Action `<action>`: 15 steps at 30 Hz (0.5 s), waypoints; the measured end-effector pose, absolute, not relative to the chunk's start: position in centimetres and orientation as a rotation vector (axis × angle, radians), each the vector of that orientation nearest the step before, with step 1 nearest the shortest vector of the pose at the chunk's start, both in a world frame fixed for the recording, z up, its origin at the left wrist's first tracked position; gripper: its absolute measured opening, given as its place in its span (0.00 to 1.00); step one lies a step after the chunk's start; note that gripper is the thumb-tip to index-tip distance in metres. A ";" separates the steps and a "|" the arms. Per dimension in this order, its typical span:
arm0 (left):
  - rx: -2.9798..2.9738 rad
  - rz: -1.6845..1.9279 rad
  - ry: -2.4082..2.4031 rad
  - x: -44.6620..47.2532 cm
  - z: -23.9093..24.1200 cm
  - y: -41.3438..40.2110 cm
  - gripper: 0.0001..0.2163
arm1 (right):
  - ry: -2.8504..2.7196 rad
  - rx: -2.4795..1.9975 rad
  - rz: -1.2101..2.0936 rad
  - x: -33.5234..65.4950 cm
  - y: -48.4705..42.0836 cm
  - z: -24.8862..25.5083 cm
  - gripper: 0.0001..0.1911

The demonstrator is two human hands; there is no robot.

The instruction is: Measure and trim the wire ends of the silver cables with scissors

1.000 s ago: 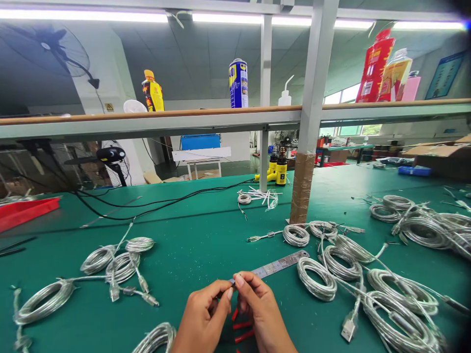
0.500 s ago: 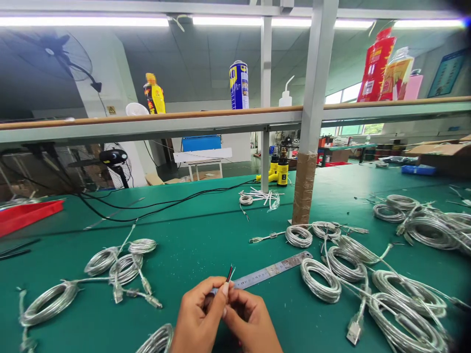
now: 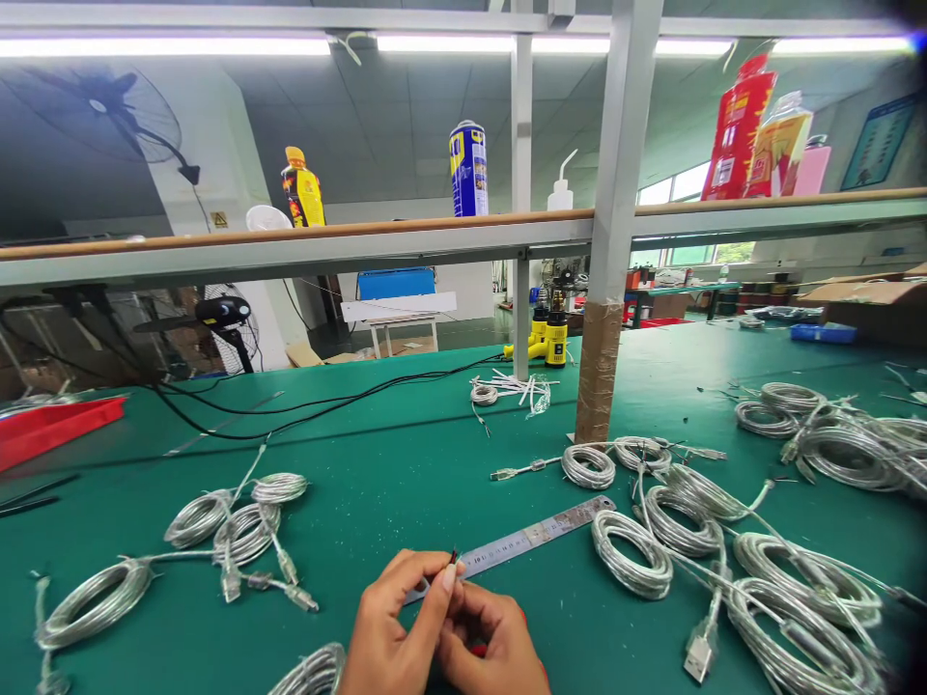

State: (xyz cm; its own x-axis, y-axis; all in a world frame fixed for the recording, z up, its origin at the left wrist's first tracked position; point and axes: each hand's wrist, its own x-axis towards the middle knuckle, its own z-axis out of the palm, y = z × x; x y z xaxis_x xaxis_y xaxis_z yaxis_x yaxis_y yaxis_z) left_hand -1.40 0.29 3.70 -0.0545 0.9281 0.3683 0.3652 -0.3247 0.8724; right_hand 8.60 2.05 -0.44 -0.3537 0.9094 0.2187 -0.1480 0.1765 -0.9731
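Observation:
In the head view, my left hand [image 3: 400, 618] pinches the end of a cable between thumb and forefinger. Short red and dark wires [image 3: 454, 557] poke up past the fingertips. Pressed against it, my right hand [image 3: 493, 632] is closed too, its fingers on the same cable; most of the cable is hidden by the hands. A bit of red shows in the right palm, too covered to name. Just beyond the fingers a steel ruler [image 3: 532, 537] lies slanted on the green table [image 3: 391, 473].
Coiled clear USB cables [image 3: 632, 553] spread over the right side, with more coils [image 3: 247, 531] at left. Behind them stand a taped post [image 3: 600, 376] and yellow heat guns [image 3: 554, 340]. A red tray [image 3: 65, 430] sits far left. Overhead, a shelf [image 3: 362, 241] carries bottles and a spray can [image 3: 469, 169].
Both hands have shifted slightly, and less of the wires now sticks out above the fingertips. Some red has come into sight in the right palm. The coils and ruler stay put.

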 end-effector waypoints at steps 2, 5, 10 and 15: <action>1.594 1.369 1.326 -1.3 3.7 0.3 0.10 | -1.488 -0.787 1.357 8.8 2.0 -0.4 0.12; 1.450 1.360 1.223 -1.1 3.5 0.4 0.11 | -1.474 -0.776 1.366 8.9 2.1 -0.6 0.16; 1.273 1.320 1.171 -0.6 3.5 0.4 0.16 | -1.454 -0.734 1.440 8.7 2.0 -0.5 0.21; 1.220 1.401 1.158 -0.3 4.0 0.1 0.15 | -1.504 -0.727 1.432 9.3 1.9 0.2 0.16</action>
State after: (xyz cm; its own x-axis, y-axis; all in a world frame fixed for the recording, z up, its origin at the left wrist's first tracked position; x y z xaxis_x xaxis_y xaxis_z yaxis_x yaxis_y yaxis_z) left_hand -0.35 0.11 4.00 -0.0891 0.9872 0.1325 -0.0561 -0.1378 0.9889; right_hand 9.31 1.94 0.18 -0.4154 0.8848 0.2113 -0.1675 0.1539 -0.9738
